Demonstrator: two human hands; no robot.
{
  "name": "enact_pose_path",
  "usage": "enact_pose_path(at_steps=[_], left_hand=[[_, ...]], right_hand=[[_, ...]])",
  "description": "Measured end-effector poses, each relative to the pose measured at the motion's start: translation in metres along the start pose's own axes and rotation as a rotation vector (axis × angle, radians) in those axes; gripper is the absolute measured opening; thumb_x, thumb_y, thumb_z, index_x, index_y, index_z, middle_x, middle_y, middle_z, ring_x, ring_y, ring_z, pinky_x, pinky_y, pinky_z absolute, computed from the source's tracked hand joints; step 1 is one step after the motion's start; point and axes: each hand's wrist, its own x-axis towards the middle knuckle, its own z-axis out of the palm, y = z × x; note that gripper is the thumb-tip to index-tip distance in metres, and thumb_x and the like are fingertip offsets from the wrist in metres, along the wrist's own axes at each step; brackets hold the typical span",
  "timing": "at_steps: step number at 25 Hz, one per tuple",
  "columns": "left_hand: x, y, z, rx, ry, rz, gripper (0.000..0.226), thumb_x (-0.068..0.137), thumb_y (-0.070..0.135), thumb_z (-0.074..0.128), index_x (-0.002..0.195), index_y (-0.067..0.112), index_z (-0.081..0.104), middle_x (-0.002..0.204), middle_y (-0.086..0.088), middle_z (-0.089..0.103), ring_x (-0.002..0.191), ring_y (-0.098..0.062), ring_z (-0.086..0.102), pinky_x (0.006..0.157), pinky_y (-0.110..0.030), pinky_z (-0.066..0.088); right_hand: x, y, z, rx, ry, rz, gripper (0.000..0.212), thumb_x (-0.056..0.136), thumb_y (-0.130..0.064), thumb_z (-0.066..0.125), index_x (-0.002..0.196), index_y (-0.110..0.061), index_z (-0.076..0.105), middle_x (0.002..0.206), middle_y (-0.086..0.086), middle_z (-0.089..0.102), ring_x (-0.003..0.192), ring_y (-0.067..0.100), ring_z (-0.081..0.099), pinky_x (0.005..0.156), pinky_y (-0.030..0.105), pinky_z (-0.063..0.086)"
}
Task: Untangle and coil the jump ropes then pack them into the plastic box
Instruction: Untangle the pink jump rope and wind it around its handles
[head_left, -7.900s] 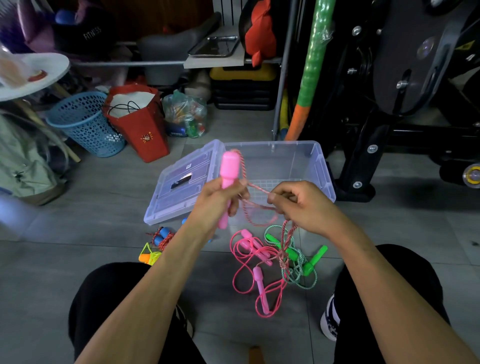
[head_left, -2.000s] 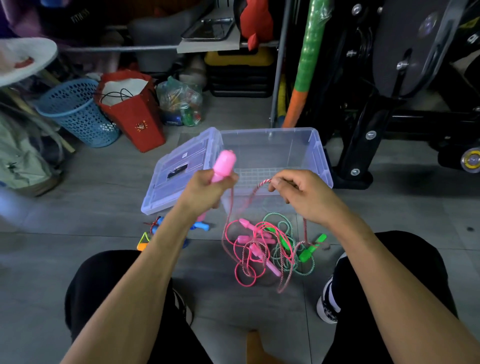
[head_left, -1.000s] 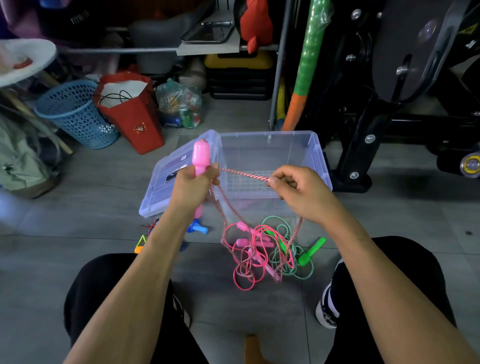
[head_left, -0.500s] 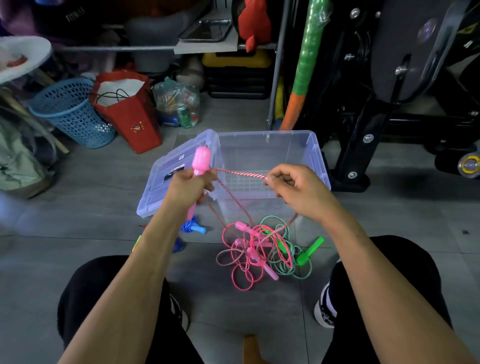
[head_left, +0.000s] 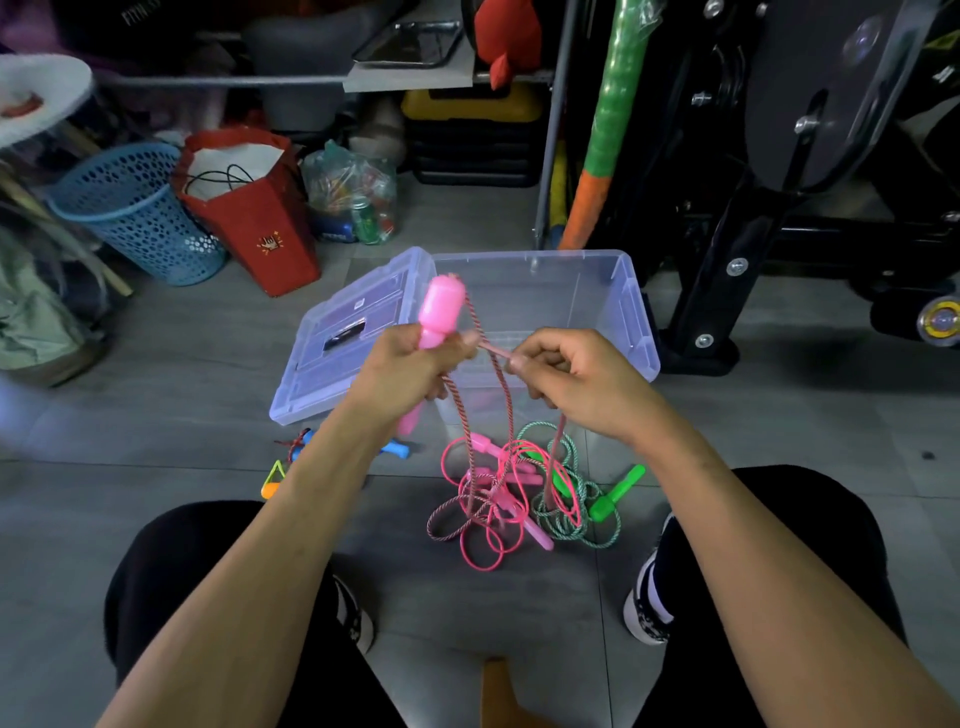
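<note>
1. I am seeing a tangled rope pile (head_left: 506, 493) lying on the floor between the knees; individual strands are hard to separate.
2. My left hand (head_left: 402, 371) is gripping the pink handle (head_left: 439, 317), hiding its middle.
3. My right hand (head_left: 576, 379) is pinching the twisted cord (head_left: 501, 387).
4. The plastic box (head_left: 631, 317) is sitting beyond, open.

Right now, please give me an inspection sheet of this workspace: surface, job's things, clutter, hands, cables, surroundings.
Surface: grey tiled floor.
Job's things: clear plastic box open, no rope inside; its lid leans beside it. Tangled pink and green ropes lie on the floor.
Clutter: blue handles and an orange piece by the left arm.
Hands: left hand grips a pink handle; right hand pinches its twisted cord.
Cables: black wire in the red bag.
Surroundings: blue basket, black exercise machine.
</note>
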Motion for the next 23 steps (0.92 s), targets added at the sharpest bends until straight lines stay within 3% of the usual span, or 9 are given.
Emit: enact_pose_path(at_steps=[3,5,7,9,11,14,17,21,23], left_hand=[[0.010,-0.005,-0.017,-0.037,0.251,-0.073,0.018,0.086,0.022,0.070,0.072,0.012,0.065,0.059,0.004,0.051,0.046,-0.009,0.041,0.051,-0.023,0.040],[0.011,-0.010,-0.022,0.208,0.326,-0.048,0.024,0.087,0.020,0.067,0.065,0.014,0.060,0.052,0.012,0.051,0.043,-0.006,0.038,0.051,-0.022,0.037],[0.005,-0.009,-0.012,0.320,0.209,0.012,0.027,0.089,0.028,0.066,0.069,0.010,0.061,0.047,0.012,0.043,0.043,-0.007,0.035,0.049,-0.022,0.034],[-0.008,-0.003,0.007,0.260,-0.051,0.030,0.026,0.091,0.033,0.065,0.083,0.008,0.068,0.051,0.009,0.045,0.046,-0.010,0.040,0.048,-0.019,0.037],[-0.016,0.003,0.019,0.242,-0.214,0.046,0.023,0.092,0.029,0.064,0.078,0.011,0.066,0.047,0.010,0.053,0.044,-0.009,0.043,0.046,-0.017,0.038],[-0.003,0.001,0.008,0.018,0.050,0.062,0.021,0.089,0.024,0.068,0.071,0.014,0.063,0.050,0.009,0.054,0.045,-0.007,0.042,0.048,-0.019,0.036],[0.014,-0.009,-0.013,-0.045,0.288,0.021,0.021,0.089,0.023,0.069,0.071,0.013,0.062,0.052,0.009,0.055,0.045,-0.005,0.045,0.050,-0.021,0.038],[0.011,-0.014,-0.001,0.090,0.141,-0.004,0.016,0.090,0.028,0.067,0.084,0.014,0.072,0.076,-0.008,0.065,0.055,-0.014,0.046,0.052,-0.023,0.040],[0.001,-0.006,0.012,0.117,-0.033,0.013,0.019,0.091,0.032,0.065,0.094,0.015,0.073,0.070,-0.003,0.061,0.049,-0.012,0.042,0.052,-0.023,0.039]], right_hand=[[-0.001,0.004,-0.013,-0.032,0.051,0.019,0.013,0.093,-0.020,0.062,0.084,-0.013,0.068,0.068,0.005,0.065,0.063,0.013,0.057,0.062,0.032,0.046],[-0.002,0.005,-0.017,-0.019,0.058,0.003,0.012,0.093,-0.019,0.061,0.085,-0.013,0.068,0.077,0.012,0.068,0.065,0.015,0.058,0.063,0.033,0.048],[-0.004,0.006,-0.015,-0.029,0.044,-0.019,0.013,0.094,-0.021,0.061,0.085,-0.016,0.068,0.076,0.012,0.068,0.065,0.023,0.059,0.066,0.038,0.052],[-0.004,0.005,-0.009,-0.050,0.015,-0.052,0.014,0.094,-0.023,0.061,0.084,-0.017,0.069,0.067,0.007,0.064,0.065,0.030,0.058,0.065,0.041,0.051],[-0.003,0.005,-0.006,-0.039,0.005,-0.066,0.014,0.094,-0.022,0.061,0.084,-0.016,0.068,0.063,0.000,0.060,0.060,0.024,0.054,0.062,0.041,0.049],[-0.003,0.005,-0.011,-0.009,0.016,-0.030,0.015,0.093,-0.026,0.063,0.083,-0.015,0.068,0.066,0.004,0.059,0.063,0.019,0.053,0.065,0.046,0.051],[-0.005,0.006,-0.019,-0.031,0.041,-0.008,0.012,0.093,-0.022,0.062,0.083,-0.016,0.068,0.074,0.008,0.065,0.064,0.028,0.054,0.066,0.045,0.052],[-0.006,0.005,-0.023,-0.041,0.059,-0.043,0.014,0.094,-0.020,0.059,0.085,-0.017,0.069,0.084,0.012,0.071,0.074,0.034,0.060,0.063,0.038,0.050],[-0.005,0.004,-0.019,-0.056,0.036,-0.059,0.014,0.094,-0.021,0.060,0.085,-0.016,0.069,0.074,0.009,0.067,0.071,0.033,0.060,0.061,0.035,0.047]])
